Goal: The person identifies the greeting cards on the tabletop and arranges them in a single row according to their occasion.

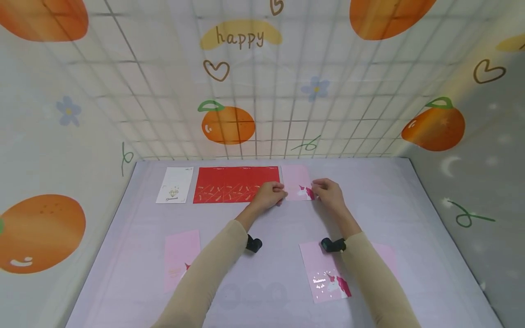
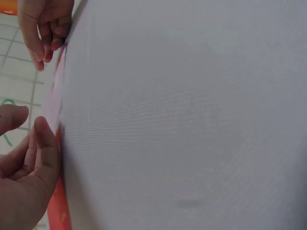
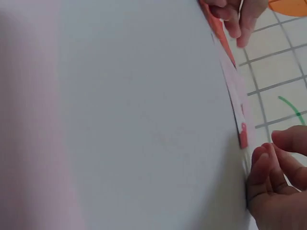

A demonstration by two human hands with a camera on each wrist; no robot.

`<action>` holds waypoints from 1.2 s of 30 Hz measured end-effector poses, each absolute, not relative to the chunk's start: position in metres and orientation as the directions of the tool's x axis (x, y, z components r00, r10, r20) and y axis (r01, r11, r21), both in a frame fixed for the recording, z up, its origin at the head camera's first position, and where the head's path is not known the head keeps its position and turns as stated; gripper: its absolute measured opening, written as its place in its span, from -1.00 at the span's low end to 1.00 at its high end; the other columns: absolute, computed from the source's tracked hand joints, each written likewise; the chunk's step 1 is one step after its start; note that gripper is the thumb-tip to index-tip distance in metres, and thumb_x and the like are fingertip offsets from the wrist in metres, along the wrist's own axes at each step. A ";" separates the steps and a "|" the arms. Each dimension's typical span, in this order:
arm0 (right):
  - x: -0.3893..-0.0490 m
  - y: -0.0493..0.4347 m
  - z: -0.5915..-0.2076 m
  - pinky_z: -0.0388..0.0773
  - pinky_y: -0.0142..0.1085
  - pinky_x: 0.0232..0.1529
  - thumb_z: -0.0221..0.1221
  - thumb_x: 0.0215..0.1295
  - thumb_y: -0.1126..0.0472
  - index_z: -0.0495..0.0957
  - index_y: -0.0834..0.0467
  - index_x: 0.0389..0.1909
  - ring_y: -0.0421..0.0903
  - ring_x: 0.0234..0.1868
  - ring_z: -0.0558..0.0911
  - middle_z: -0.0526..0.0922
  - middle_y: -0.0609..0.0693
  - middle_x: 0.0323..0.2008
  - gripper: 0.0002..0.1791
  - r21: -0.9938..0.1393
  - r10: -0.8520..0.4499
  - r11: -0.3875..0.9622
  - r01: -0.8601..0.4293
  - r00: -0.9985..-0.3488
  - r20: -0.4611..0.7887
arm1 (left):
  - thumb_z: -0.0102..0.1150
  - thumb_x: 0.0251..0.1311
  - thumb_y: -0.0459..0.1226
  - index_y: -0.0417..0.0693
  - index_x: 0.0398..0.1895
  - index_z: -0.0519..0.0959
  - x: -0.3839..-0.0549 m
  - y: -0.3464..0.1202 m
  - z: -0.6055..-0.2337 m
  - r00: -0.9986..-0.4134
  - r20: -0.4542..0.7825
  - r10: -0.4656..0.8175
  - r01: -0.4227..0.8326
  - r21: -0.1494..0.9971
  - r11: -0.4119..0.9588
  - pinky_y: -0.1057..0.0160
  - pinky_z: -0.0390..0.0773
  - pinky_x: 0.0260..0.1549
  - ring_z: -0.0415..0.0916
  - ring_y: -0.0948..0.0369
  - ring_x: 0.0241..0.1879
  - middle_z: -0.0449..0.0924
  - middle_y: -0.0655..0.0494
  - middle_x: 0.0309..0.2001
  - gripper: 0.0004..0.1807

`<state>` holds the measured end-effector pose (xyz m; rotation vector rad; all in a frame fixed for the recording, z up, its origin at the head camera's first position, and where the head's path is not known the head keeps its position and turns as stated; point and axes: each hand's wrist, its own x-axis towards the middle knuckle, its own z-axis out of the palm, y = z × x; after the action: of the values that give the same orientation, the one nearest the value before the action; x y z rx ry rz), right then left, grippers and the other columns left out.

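Observation:
A pink unicorn card (image 1: 296,182) lies flat at the back of the table, right beside the row of red cards (image 1: 235,182). My left hand (image 1: 268,194) rests over the right end of the red row, its fingertips at the pink card's left edge. On the other side, my right hand (image 1: 330,195) is at that card's lower right corner. In the left wrist view, the thumb and fingers of the left hand (image 2: 29,177) are apart with nothing between them. The right wrist view has the right hand (image 3: 280,179) just beyond the card's edge, fingers loosely bent.
A white card (image 1: 175,186) with a gold print lies left of the red row. Nearer me are a pink card (image 1: 180,255) partly under the left sleeve, another unicorn card (image 1: 321,273) and a pink card (image 1: 386,256) beside the right sleeve. A patterned curtain (image 1: 262,91) stands behind the table.

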<state>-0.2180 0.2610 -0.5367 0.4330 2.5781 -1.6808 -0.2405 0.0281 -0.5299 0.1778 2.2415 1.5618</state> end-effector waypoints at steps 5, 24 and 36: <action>-0.212 0.262 -0.529 0.60 -0.26 -0.17 0.15 0.44 0.19 0.55 0.22 0.15 0.10 -0.17 0.58 0.61 0.19 -0.11 -0.67 -0.905 0.200 0.360 0.227 -0.966 -0.163 | 0.28 0.31 -0.18 -0.16 0.13 0.56 -0.237 0.026 -0.523 -0.926 -0.187 0.328 -0.062 0.932 0.356 0.28 0.64 -0.30 0.64 0.10 -0.37 0.64 0.06 -0.29 -0.61; -0.146 0.234 -0.479 0.56 -0.36 -0.30 0.26 0.39 0.16 0.55 0.21 0.12 0.21 -0.21 0.58 0.64 0.13 -0.17 -0.65 -0.927 0.028 0.368 -0.068 -0.996 0.084 | 0.32 0.28 -0.12 -0.10 0.13 0.56 -0.183 -0.027 -0.489 -0.927 -0.011 0.374 0.106 0.951 0.291 0.18 0.68 -0.23 0.72 0.06 -0.28 0.65 0.11 -0.08 -0.57; -0.119 0.214 -0.467 0.58 -0.35 -0.22 0.27 0.38 0.12 0.58 0.08 0.09 -0.03 -0.22 0.61 0.66 0.02 -0.20 -0.69 -0.922 0.006 0.364 -0.134 -0.989 0.147 | 0.33 0.28 -0.22 -0.13 0.08 0.58 -0.140 -0.061 -0.485 -0.944 0.046 0.327 0.144 0.948 0.284 0.23 0.68 -0.27 0.70 -0.06 -0.21 0.65 0.09 -0.15 -0.65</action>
<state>-0.1191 0.2138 -0.4668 -0.1275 2.6947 -1.8417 -0.1396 -0.0605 -0.4845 0.4419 2.3869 1.7356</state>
